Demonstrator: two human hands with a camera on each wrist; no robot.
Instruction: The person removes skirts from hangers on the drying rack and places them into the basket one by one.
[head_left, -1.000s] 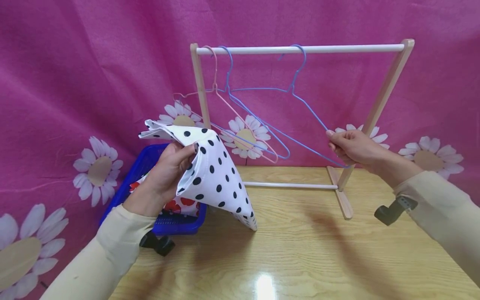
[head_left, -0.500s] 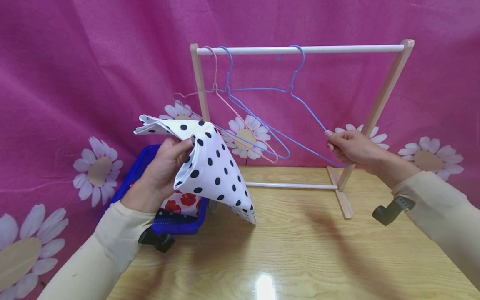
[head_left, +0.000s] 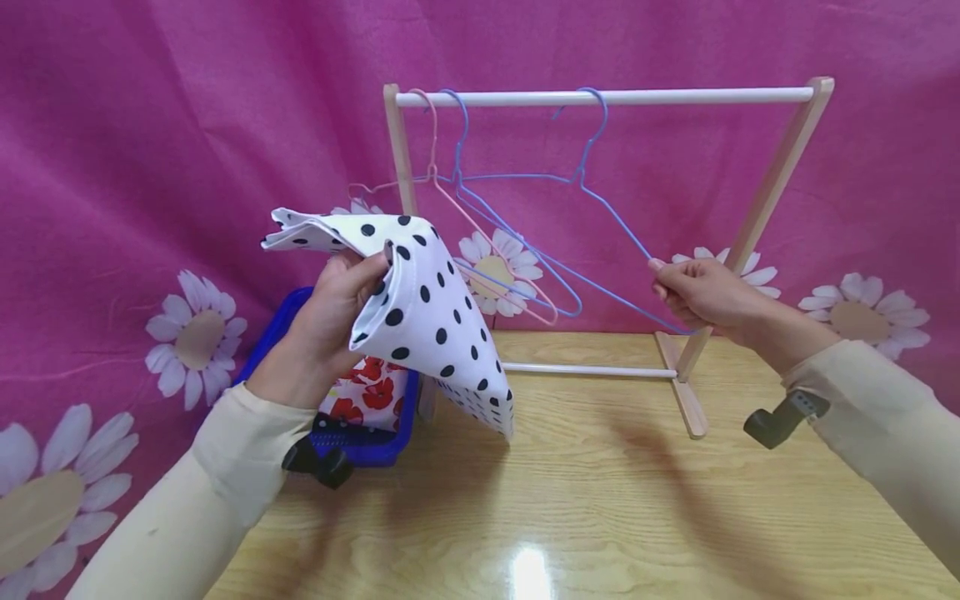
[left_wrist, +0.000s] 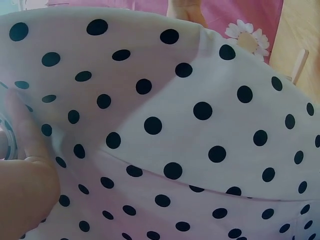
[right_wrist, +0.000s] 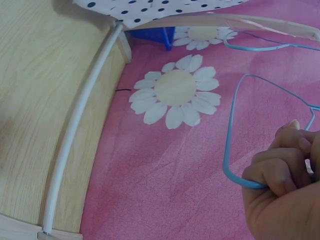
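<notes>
A white cloth with black polka dots (head_left: pixel 442 325) hangs folded from my left hand (head_left: pixel 333 312), which grips it between thumb and fingers. In the left wrist view the dotted cloth (left_wrist: pixel 200 110) fills most of the picture, with the thumb at the left edge. My right hand (head_left: pixel 708 293) holds the right end of a blue hanger (head_left: pixel 617 215), whose hook sits over the rack's white top rail. The right wrist view has the fingers curled round the blue wire (right_wrist: pixel 228 145). The cloth hangs left of this hanger, apart from it.
The wooden rack (head_left: pixel 780 183) stands at the back of the table (head_left: pixel 600 500). A pink hanger (head_left: pixel 480 225) and another blue hanger (head_left: pixel 551 279) hang near its left post. Behind the left arm, a blue basket (head_left: pixel 405 425) holds a red-flowered cloth (head_left: pixel 371 396). A pink flowered curtain (head_left: pixel 675 42) hangs behind.
My left hand has risen with the dotted cloth, uncovering more of the flowered cloth in the basket. My right hand keeps its hold on the blue hanger, almost unmoved.
</notes>
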